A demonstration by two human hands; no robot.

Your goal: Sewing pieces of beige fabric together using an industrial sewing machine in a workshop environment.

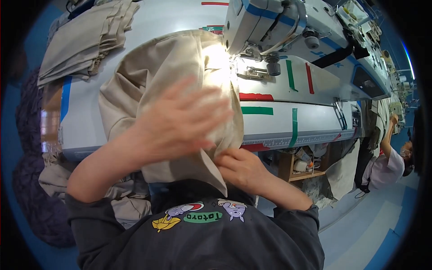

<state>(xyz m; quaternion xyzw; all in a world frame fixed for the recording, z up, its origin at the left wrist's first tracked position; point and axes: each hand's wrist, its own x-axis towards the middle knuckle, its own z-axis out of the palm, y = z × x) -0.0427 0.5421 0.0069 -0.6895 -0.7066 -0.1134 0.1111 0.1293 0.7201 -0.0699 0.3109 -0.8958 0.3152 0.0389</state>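
A beige fabric piece (168,63) lies bunched on the sewing machine table, its right edge running up to the lit needle area. The white and blue sewing machine (265,33) stands over it, with the presser foot (236,67) beside the cloth's edge. My left hand (180,117) is spread above the fabric, blurred by motion, its fingers apart. Near the table's front edge, my right hand (238,168) pinches the fabric's edge, where a pointed corner hangs down toward my lap.
Folded beige pieces (90,42) are stacked at the far left. Red and green tape strips (256,110) mark the white table (310,112). Under it sits a wooden drawer (306,173) with small items. More cloth (130,202) lies at lower left. Another person (387,166) works at the right.
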